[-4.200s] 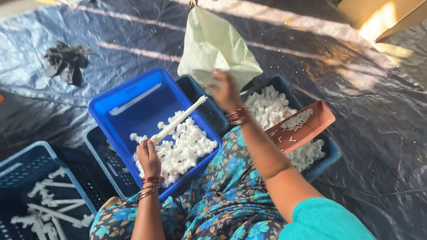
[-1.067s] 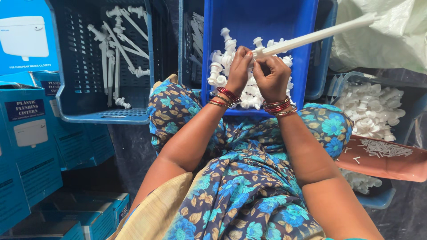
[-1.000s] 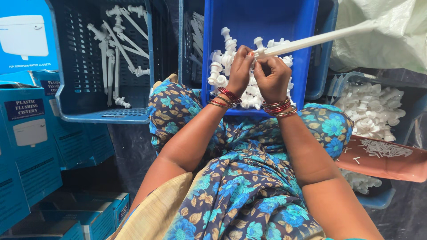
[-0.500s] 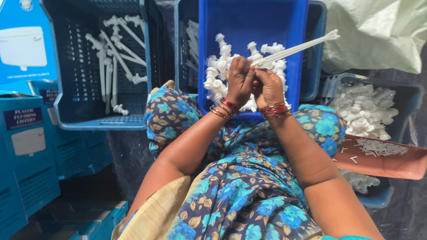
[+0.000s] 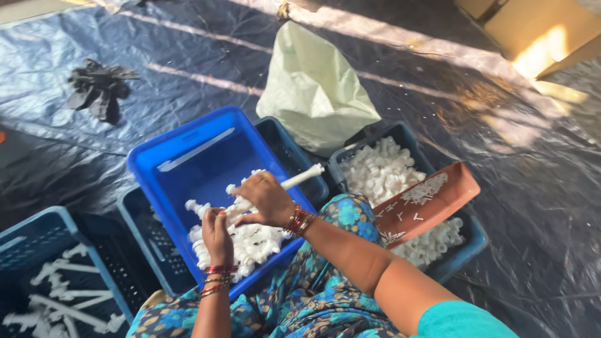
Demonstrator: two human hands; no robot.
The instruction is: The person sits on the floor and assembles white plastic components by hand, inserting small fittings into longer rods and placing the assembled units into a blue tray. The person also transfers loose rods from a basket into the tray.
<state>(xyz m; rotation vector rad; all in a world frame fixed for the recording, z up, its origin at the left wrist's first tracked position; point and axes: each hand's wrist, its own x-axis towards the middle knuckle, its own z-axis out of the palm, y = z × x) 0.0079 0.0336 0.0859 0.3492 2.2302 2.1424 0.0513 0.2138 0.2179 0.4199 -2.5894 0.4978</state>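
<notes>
**Two hands on a white plastic rod above a bright blue bin**

A dark plastic sheet [image 5: 188, 56] covers the floor, largest in view. On it lies a pale green sack [image 5: 313, 94], just behind the bins. The bright blue bin [image 5: 188, 156] sits over a darker crate [image 5: 294, 150] and holds a heap of small white plastic fittings [image 5: 250, 241]. To its right, a second crate [image 5: 466, 241] is filled with white caps [image 5: 375, 172], and a brown tray [image 5: 432, 200] with tiny white pieces rests across it. At lower left, another blue crate [image 5: 37, 238] holds long white stems [image 5: 62, 294]. The right hand [image 5: 269, 199] is closed around a white rod [image 5: 300, 178], which points up and right over the bin. The left hand [image 5: 217, 235], just below, grips the rod's lower end; the hands are close together, each wrist banded with bangles.
</notes>
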